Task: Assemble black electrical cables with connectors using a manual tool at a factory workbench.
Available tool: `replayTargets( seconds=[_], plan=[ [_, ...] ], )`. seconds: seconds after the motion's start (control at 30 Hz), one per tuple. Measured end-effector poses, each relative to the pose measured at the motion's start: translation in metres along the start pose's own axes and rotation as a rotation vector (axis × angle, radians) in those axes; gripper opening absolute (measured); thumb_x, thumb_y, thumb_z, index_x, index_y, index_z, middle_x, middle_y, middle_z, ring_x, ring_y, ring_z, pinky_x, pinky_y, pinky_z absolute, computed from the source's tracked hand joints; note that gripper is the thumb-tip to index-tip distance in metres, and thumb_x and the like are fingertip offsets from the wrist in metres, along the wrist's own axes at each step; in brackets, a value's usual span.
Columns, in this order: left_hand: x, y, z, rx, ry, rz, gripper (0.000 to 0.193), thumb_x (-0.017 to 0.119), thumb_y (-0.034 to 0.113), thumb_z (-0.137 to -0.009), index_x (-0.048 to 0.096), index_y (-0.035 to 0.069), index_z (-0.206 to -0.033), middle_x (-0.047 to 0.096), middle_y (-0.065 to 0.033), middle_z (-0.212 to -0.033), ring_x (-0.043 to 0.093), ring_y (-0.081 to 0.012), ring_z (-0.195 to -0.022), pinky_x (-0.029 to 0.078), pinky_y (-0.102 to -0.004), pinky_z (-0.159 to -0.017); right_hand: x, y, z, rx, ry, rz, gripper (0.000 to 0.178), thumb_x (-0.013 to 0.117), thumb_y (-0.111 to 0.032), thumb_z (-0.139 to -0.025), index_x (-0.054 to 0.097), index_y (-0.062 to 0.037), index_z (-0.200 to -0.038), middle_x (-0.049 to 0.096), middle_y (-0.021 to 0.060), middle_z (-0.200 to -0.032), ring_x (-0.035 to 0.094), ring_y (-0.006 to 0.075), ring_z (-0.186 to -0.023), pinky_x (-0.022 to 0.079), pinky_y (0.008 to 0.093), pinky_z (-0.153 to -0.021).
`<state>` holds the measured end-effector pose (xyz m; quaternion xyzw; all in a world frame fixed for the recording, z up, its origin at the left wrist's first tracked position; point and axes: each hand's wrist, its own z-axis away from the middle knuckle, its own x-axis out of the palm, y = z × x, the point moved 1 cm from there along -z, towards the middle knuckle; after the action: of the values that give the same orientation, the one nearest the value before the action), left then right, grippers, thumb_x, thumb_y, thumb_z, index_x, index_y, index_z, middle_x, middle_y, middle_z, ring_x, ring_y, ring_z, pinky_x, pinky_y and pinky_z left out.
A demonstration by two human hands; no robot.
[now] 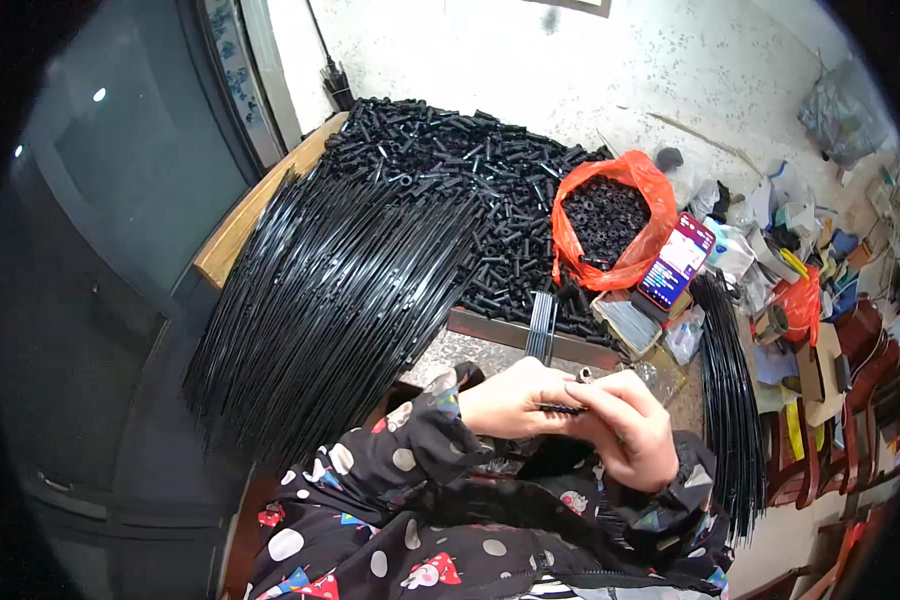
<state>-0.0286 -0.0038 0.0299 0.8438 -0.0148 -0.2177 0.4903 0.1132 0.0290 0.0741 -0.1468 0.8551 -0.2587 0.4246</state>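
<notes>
head view: a slim dark piece [560, 408] sits between the person's two hands, low and right of centre, mostly covered by fingers, with a small ring-like metal end [583, 375] showing just above it. the left hand [515, 402] is curled closed around the dark piece; the right hand [632, 425] bends in against it, fingers folded, though i cannot tell what it grips. the step in hand seems to be close two-handed work on this small part, and the next move probably calls for a steady left hold while the right fingertips do the fine handling. just beyond, a few thin rods [541, 325] cross a metal strip [485, 327] on the tabletop [450, 357]; whether the left hand touches them is unclear. behind the strip spreads a heap of short black tubes [440, 150], with long black rods [330, 300] at left, and a red plastic bag [656, 188] and a lit phone [677, 262] at right.
</notes>
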Motion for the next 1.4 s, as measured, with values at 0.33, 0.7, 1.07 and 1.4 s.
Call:
replayTargets(
  seconds=[0.33, 0.7, 1.07, 1.4],
  plan=[
    [0.031, -0.088, 0.043, -0.327, -0.106, -1.033, 0.076, 0.055, 0.047, -0.054, 0.027, 0.011, -0.114, 0.011, -0.0191, -0.122, 0.011, -0.0333, -0.112, 0.016, -0.0611, -0.076, -0.004, -0.001, -0.002, 0.016, -0.097, 0.12, 0.031, 0.048, 0.005, -0.056, 0.051, -0.0009, -0.087, 0.048, 0.0098, -0.07, 0.048, 0.0229, -0.063, 0.039, 0.0291, -0.055],
    [0.03, -0.089, 0.06, -0.198, -0.22, -0.907, 0.076, 0.053, 0.044, -0.055, 0.028, -0.001, -0.111, 0.02, -0.0219, -0.117, 0.018, -0.0354, -0.109, 0.019, -0.049, -0.084, 0.008, 0.117, -0.028, 0.527, 0.151, 0.196, 0.016, 0.045, -0.015, -0.067, 0.055, -0.0036, -0.072, 0.054, 0.0116, -0.069, 0.052, 0.0247, -0.063, 0.041, 0.0318, -0.057],
    [0.025, -0.104, 0.058, -0.171, -0.239, -0.947, 0.083, 0.058, 0.043, -0.051, 0.024, -0.002, -0.112, 0.02, -0.0197, -0.118, 0.019, -0.0299, -0.111, 0.018, -0.0424, -0.087, -0.007, 0.199, 0.007, 0.439, 0.131, 0.765, 0.007, 0.054, -0.01, -0.059, 0.052, -0.0045, -0.063, 0.043, 0.0066, -0.067, 0.043, 0.0223, -0.069, 0.038, 0.03, -0.06],
    [0.019, -0.103, 0.045, -0.228, -0.212, -0.728, 0.079, 0.058, 0.041, -0.051, 0.029, -0.002, -0.11, 0.024, -0.0218, -0.116, 0.025, -0.0333, -0.107, 0.023, -0.0394, -0.086, -0.022, 0.207, -0.004, 0.464, 0.01, 0.679, 0.008, 0.054, -0.008, -0.06, 0.052, -0.0022, -0.064, 0.046, 0.009, -0.067, 0.044, 0.0245, -0.068, 0.037, 0.0304, -0.061]
  ],
)
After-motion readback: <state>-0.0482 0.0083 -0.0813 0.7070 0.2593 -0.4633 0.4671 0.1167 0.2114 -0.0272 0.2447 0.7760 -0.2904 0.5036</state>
